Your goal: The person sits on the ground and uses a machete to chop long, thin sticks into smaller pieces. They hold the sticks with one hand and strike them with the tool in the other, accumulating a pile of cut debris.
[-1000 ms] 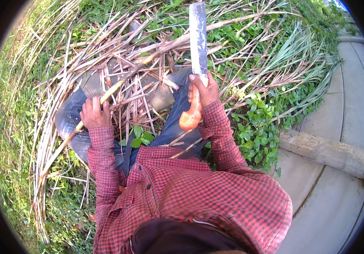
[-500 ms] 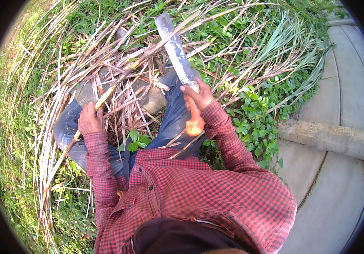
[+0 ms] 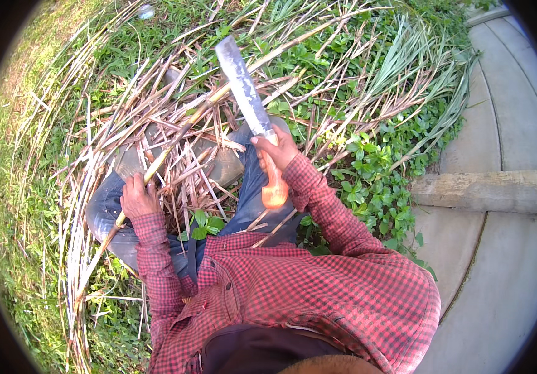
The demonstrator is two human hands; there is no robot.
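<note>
Closed round a long yellow-brown cane stalk (image 3: 172, 142), my left hand (image 3: 139, 197) rests near my left knee. The stalk runs slantwise from the lower left to the upper right, over a heap of stripped pieces. In my right hand (image 3: 278, 151) is a machete (image 3: 243, 87), gripped by its orange wooden handle. Its broad, worn metal blade points up and slightly left, with the tip at the far end. The blade passes across the stalk in this view; whether the two touch I cannot tell. Parts of my left fingers are hidden behind the stalk.
Dry split strips (image 3: 193, 165) lie between my legs and over my boots. Long thin stalks (image 3: 72, 262) curve along the left. Green blades of grass (image 3: 393, 68) lie at the upper right, beside leafy plants (image 3: 368, 168). A grey slab surface (image 3: 493, 268) with a concrete bar (image 3: 480, 192) borders the right.
My right hand and the machete have moved a little left and nearer to me. My left hand still grips the stalk, slightly lower in the picture. The whole view has shifted slightly.
</note>
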